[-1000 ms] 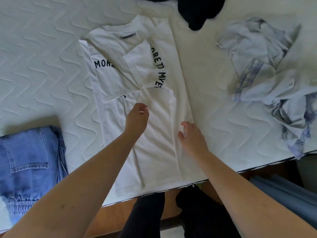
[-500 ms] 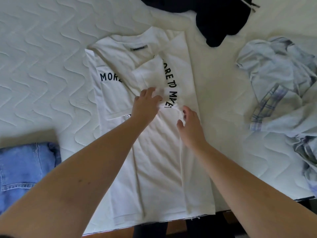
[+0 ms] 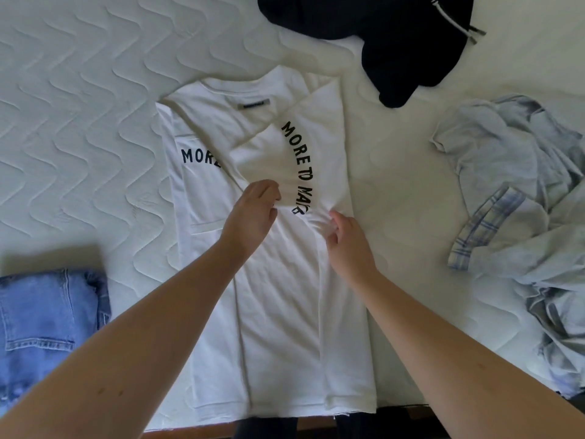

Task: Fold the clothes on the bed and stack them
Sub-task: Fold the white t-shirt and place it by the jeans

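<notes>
The white T-shirt (image 3: 278,305) lay flat on the bed (image 3: 79,106), collar away from the person, hem at the near edge, both sides already turned in so the black lettering curved down the right flap. Both hands were working the lower edge of that folded-in sleeve flap. The left hand (image 3: 253,213) had its fingers curled on the cloth just left of the lettering, a closed grip pinching a fold of the shirt. The right hand (image 3: 345,239) sat just beside it, fingers curled with the tips nipping a small ridge of fabric; its grip looked light, and how much cloth it truly held could not be told.

My read: the step was tidying that sleeve flap before the lengthwise fold. To do it well, the cloth between the two grips wanted pulling taut and laying flat, since wrinkles bunched right at the right grip. The flap's edge should run parallel with the long crease below the grips. After that, a sweep of flat palms from the grips toward the hem would press out air.

Well left of the grips sat folded blue jeans (image 3: 47,327), probably the stack's base. Beyond the grips lay a dark garment (image 3: 395,42), and far to the right a crumpled pale plaid shirt (image 3: 522,217), both unfolded.
</notes>
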Demonstrator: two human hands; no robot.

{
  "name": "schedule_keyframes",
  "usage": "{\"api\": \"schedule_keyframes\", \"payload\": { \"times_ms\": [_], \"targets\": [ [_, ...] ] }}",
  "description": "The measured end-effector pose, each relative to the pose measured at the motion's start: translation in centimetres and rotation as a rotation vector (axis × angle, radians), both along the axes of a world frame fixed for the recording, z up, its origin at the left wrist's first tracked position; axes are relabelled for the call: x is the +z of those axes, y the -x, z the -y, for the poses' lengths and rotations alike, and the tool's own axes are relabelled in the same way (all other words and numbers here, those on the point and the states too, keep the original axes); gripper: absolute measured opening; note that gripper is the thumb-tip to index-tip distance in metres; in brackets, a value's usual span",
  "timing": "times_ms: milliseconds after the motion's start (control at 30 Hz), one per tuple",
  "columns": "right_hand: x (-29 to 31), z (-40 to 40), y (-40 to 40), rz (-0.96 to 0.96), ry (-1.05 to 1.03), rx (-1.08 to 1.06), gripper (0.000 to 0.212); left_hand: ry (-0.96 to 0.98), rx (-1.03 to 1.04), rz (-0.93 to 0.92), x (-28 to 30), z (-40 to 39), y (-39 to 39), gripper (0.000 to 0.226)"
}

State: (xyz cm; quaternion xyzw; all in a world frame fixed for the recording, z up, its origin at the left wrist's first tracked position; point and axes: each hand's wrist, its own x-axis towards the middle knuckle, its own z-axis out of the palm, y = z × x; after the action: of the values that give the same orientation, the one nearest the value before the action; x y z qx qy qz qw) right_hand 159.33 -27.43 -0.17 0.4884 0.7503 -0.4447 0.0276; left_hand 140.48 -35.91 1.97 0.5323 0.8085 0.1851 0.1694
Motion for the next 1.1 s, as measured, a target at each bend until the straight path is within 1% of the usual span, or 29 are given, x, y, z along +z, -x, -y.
{"api": "schedule_keyframes", "payload": {
  "times_ms": [33, 100, 133, 167, 200, 267, 333, 367, 400, 433, 500, 567, 667, 733, 800, 833, 900, 933, 1033, 1100],
  "targets": [
    [-0.2, -0.3, 0.0, 0.008, -0.005, 0.005, 0.045, 0.017, 0.012, -0.001, -0.2, 0.2, -0.2, 0.029],
    [-0.5, -1.1, -0.1, 0.033, 0.002, 0.014, 0.042, 0.094, 0.091, 0.044, -0.5, 0.6, -0.4, 0.045],
    [-0.6, -1.5, -0.1, 0.036, 0.021, 0.001, 0.041, 0.108, 0.154, 0.072, -0.6, 0.9, -0.5, 0.051],
    [-0.7, -2.0, -0.1, 0.028, 0.050, -0.026, 0.040, 0.077, 0.225, 0.088, -0.8, 1.1, -0.8, 0.053],
    [-0.7, -2.4, -0.1, 0.012, 0.088, -0.061, 0.039, 0.021, 0.294, 0.100, -0.8, 1.3, -1.3, 0.048],
    [-0.9, -3.0, -0.1, -0.033, 0.175, -0.135, 0.038, -0.043, 0.444, 0.198, -0.8, 1.5, -3.0, 0.028],
    [-1.1, -3.2, 0.0, -0.084, 0.276, -0.221, 0.042, 0.063, 0.605, 0.399, -0.8, 1.1, -5.3, 0.008],
    [-1.2, -3.3, 0.1, -0.112, 0.328, -0.272, 0.044, 0.120, 0.678, 0.490, -0.9, 0.9, -6.6, 0.008],
    [-1.3, -3.3, 0.1, -0.137, 0.375, -0.322, 0.046, 0.148, 0.755, 0.557, -1.3, 0.8, -7.8, 0.014],
    [-1.4, -3.3, 0.2, -0.161, 0.412, -0.363, 0.048, 0.166, 0.843, 0.606, -1.6, 0.7, -9.0, 0.019],
    [-1.5, -3.3, 0.1, -0.186, 0.455, -0.406, 0.049, 0.247, 0.972, 0.665, -2.1, 0.5, -11.0, 0.020],
    [-1.6, -3.2, 0.0, -0.152, 0.441, -0.387, 0.049, 0.302, 0.968, 0.758, -2.7, 0.4, -12.7, 0.018],
    [-1.8, -3.2, -0.5, -0.137, 0.438, -0.385, 0.049, 0.244, 0.940, 0.901, -2.8, -0.3, -13.8, 0.032],
    [-1.8, -3.2, -0.8, -0.142, 0.440, -0.379, 0.049, 0.210, 0.951, 0.991, -2.8, -0.8, -13.4, 0.035],
    [-1.7, -3.3, -1.2, -0.154, 0.443, -0.369, 0.050, 0.221, 0.937, 1.007, -3.0, -1.5, -12.5, 0.032],
    [-1.6, -3.3, -1.3, -0.165, 0.446, -0.364, 0.049, 0.236, 0.927, 0.987, -3.0, -1.7, -12.0, 0.028],
    [-1.5, -3.2, -1.6, -0.186, 0.455, -0.356, 0.048, 0.233, 0.931, 0.929, -3.1, -2.0, -11.3, 0.012],
    [-1.4, -3.1, -1.7, -0.194, 0.458, -0.349, 0.047, 0.217, 0.956, 0.912, -3.1, -2.0, -11.1, 0.009],
    [-1.5, -2.8, -1.9, -0.173, 0.419, -0.299, 0.043, 0.171, 1.032, 0.829, -3.2, -1.4, -10.5, 0.009],
    [-1.5, -2.6, -2.2, -0.133, 0.359, -0.236, 0.041, 0.185, 1.002, 0.739, -3.3, -0.6, -10.2, 0.009]
  ]
}}
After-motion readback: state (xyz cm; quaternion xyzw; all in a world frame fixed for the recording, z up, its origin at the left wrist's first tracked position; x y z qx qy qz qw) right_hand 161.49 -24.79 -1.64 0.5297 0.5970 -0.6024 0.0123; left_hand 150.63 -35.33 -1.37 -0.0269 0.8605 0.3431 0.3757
